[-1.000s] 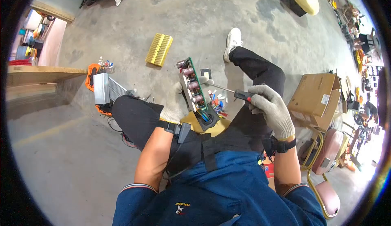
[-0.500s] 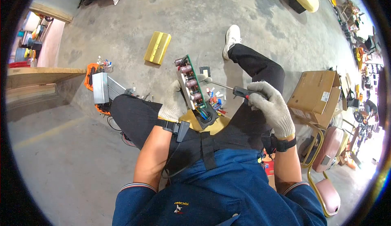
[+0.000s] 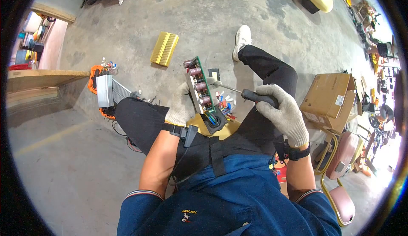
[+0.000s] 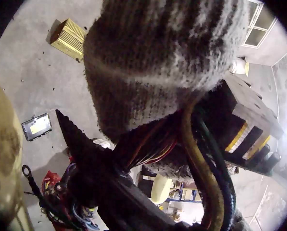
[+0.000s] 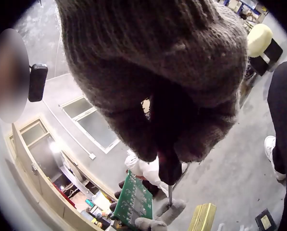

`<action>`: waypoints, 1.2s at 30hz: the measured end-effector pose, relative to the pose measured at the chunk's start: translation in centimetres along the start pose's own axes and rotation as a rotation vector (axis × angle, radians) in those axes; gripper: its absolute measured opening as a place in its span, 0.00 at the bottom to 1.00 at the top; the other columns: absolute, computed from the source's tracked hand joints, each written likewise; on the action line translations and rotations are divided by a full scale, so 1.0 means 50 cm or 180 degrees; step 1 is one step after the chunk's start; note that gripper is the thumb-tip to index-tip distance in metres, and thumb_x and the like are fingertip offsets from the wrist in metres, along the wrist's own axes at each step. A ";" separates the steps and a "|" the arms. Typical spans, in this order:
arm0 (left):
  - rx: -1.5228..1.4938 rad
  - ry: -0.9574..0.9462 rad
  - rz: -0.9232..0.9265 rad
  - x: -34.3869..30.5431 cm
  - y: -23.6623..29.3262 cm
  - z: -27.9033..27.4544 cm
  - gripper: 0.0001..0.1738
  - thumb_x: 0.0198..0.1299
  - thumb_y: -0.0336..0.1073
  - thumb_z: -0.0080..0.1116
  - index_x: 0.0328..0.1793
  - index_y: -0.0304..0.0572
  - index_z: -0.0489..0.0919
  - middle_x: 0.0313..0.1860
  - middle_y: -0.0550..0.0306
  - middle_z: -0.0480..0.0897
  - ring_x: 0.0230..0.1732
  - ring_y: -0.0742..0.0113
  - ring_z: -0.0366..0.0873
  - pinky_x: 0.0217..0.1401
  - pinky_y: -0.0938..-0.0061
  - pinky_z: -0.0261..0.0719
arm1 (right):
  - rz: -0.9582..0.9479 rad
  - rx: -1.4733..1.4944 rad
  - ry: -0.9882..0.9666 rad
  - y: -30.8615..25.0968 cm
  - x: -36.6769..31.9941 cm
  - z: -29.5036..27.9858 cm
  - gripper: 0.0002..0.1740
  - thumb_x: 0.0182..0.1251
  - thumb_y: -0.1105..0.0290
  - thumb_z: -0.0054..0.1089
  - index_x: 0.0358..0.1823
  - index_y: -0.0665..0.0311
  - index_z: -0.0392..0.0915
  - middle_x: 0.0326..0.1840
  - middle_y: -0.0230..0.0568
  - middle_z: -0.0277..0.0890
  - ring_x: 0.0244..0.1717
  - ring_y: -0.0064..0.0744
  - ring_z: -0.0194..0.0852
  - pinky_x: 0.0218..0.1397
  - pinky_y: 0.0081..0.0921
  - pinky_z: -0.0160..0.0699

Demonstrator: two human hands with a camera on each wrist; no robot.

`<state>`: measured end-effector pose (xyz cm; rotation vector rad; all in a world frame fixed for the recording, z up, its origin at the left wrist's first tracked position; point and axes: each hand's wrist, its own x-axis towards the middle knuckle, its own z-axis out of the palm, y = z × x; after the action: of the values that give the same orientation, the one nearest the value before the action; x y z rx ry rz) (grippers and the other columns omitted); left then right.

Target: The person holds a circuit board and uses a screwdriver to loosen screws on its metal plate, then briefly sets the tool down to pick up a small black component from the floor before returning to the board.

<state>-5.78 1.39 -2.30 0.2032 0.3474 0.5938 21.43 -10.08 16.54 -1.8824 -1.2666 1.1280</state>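
Note:
A green circuit board (image 3: 199, 87) with round capacitors and a bundle of coloured wires (image 3: 214, 119) stands tilted over my lap. My gloved left hand (image 3: 182, 105) grips its left edge, with fingertips (image 3: 214, 83) showing past its right side. My gloved right hand (image 3: 282, 108) grips the dark handle of a screwdriver (image 3: 250, 95) whose shaft points left at the board's right edge. In the right wrist view the board (image 5: 133, 199) shows its green solder side beneath the screwdriver (image 5: 170, 168). The left wrist view shows the glove (image 4: 153, 57) over thick wires (image 4: 201, 163).
On the concrete floor lie a yellow finned housing (image 3: 165, 49), a silver housing (image 3: 106, 92) on an orange object, a small dark part (image 3: 214, 74) and loose connectors (image 3: 225, 102). A cardboard box (image 3: 329, 98) and pink chairs (image 3: 344, 159) stand at right. A wooden bench (image 3: 38, 78) is at left.
My right hand has rolled over the screwdriver handle, so the red part no longer shows. The board has hardly moved.

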 end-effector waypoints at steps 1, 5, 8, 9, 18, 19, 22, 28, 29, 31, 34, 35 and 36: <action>0.0003 -0.0001 0.0009 0.001 -0.002 -0.004 0.51 0.66 0.57 0.60 0.81 0.19 0.62 0.74 0.26 0.74 0.66 0.36 0.82 0.65 0.48 0.86 | -0.0039 -0.0047 0.0023 0.000 -0.001 -0.001 0.19 0.66 0.72 0.67 0.58 0.69 0.82 0.50 0.46 0.84 0.52 0.33 0.84 0.61 0.29 0.80; -0.0200 0.0083 -0.0010 -0.001 0.001 -0.009 0.49 0.68 0.55 0.58 0.80 0.17 0.63 0.70 0.28 0.78 0.61 0.38 0.85 0.60 0.50 0.89 | -0.0059 -0.0097 0.0106 -0.019 -0.003 0.008 0.20 0.67 0.73 0.67 0.59 0.69 0.81 0.51 0.45 0.84 0.53 0.32 0.84 0.61 0.28 0.79; -0.0230 0.0166 0.0023 -0.003 0.005 0.012 0.44 0.71 0.51 0.55 0.79 0.15 0.64 0.67 0.31 0.80 0.57 0.42 0.86 0.55 0.53 0.89 | -0.0169 -0.0052 0.0429 -0.012 -0.001 0.016 0.21 0.67 0.73 0.68 0.61 0.68 0.80 0.50 0.43 0.84 0.53 0.29 0.83 0.61 0.28 0.79; -0.0315 0.0178 0.0049 -0.004 0.007 0.019 0.41 0.74 0.49 0.53 0.78 0.14 0.65 0.66 0.33 0.81 0.54 0.46 0.87 0.51 0.56 0.90 | -0.0152 -0.0042 0.0498 -0.009 0.001 0.017 0.21 0.68 0.72 0.68 0.61 0.68 0.80 0.51 0.43 0.84 0.53 0.29 0.83 0.61 0.28 0.79; -0.0860 -0.0050 0.0232 -0.009 0.018 0.093 0.23 0.72 0.35 0.62 0.71 0.61 0.74 0.63 0.47 0.83 0.42 0.69 0.82 0.40 0.68 0.84 | -0.0116 -0.0219 0.0837 -0.011 0.010 0.038 0.21 0.69 0.70 0.70 0.61 0.68 0.79 0.49 0.41 0.84 0.50 0.27 0.83 0.58 0.28 0.81; -0.0541 0.0163 0.0166 -0.012 0.026 0.084 0.23 0.72 0.36 0.62 0.71 0.60 0.74 0.63 0.48 0.83 0.41 0.70 0.82 0.40 0.68 0.84 | -0.0008 -0.0091 0.0811 -0.015 0.013 0.044 0.21 0.69 0.70 0.71 0.61 0.68 0.79 0.48 0.40 0.84 0.49 0.27 0.83 0.57 0.27 0.81; -0.0631 0.0209 -0.0017 -0.012 0.024 0.080 0.25 0.72 0.36 0.63 0.73 0.61 0.74 0.64 0.47 0.83 0.39 0.71 0.82 0.39 0.70 0.85 | -0.0110 -0.0161 0.0835 -0.009 0.011 0.042 0.20 0.69 0.70 0.70 0.59 0.69 0.80 0.48 0.39 0.84 0.48 0.26 0.82 0.56 0.27 0.81; -0.0519 0.0240 0.0164 -0.009 0.028 0.092 0.24 0.72 0.36 0.60 0.73 0.57 0.75 0.56 0.53 0.83 0.40 0.70 0.83 0.40 0.69 0.85 | -0.0132 -0.0046 0.0909 -0.019 0.006 0.031 0.17 0.70 0.70 0.69 0.57 0.69 0.80 0.46 0.37 0.83 0.48 0.24 0.80 0.56 0.25 0.79; -0.0459 0.0257 0.0191 -0.006 0.027 0.092 0.23 0.72 0.37 0.59 0.72 0.56 0.75 0.54 0.55 0.82 0.42 0.69 0.83 0.40 0.69 0.85 | -0.0127 0.0000 0.0964 -0.022 0.003 0.026 0.17 0.69 0.71 0.69 0.56 0.69 0.80 0.46 0.37 0.83 0.48 0.24 0.80 0.56 0.24 0.79; -0.0296 0.0259 0.0153 -0.009 0.029 0.091 0.22 0.74 0.39 0.55 0.73 0.55 0.75 0.52 0.56 0.81 0.43 0.66 0.83 0.42 0.66 0.86 | -0.0010 0.0087 0.1018 -0.033 -0.007 0.014 0.17 0.68 0.72 0.69 0.56 0.69 0.80 0.46 0.37 0.82 0.48 0.24 0.80 0.55 0.24 0.79; 0.0158 0.0645 0.0141 -0.018 0.029 0.100 0.23 0.76 0.42 0.49 0.74 0.54 0.75 0.50 0.55 0.80 0.46 0.61 0.83 0.48 0.61 0.88 | 0.0074 0.0299 0.1101 -0.061 -0.027 -0.002 0.16 0.67 0.75 0.68 0.55 0.69 0.81 0.47 0.36 0.82 0.48 0.24 0.80 0.55 0.24 0.79; 0.0460 0.1008 0.0152 -0.017 0.026 0.104 0.24 0.76 0.44 0.46 0.74 0.53 0.75 0.50 0.54 0.80 0.47 0.59 0.83 0.51 0.58 0.89 | 0.0037 0.0430 0.1155 -0.070 -0.035 -0.008 0.16 0.66 0.75 0.68 0.54 0.68 0.81 0.47 0.36 0.82 0.48 0.24 0.79 0.55 0.24 0.79; 0.0596 0.1172 0.0202 -0.014 0.018 0.102 0.25 0.77 0.45 0.44 0.75 0.51 0.75 0.49 0.54 0.80 0.48 0.58 0.83 0.55 0.55 0.90 | 0.0007 0.0410 0.1217 -0.076 -0.042 -0.017 0.15 0.65 0.76 0.67 0.54 0.68 0.81 0.48 0.36 0.82 0.47 0.24 0.80 0.54 0.24 0.79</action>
<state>-4.86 1.28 2.83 0.2858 0.7567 0.6619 20.19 -10.65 20.77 -1.8888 -0.9551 0.7801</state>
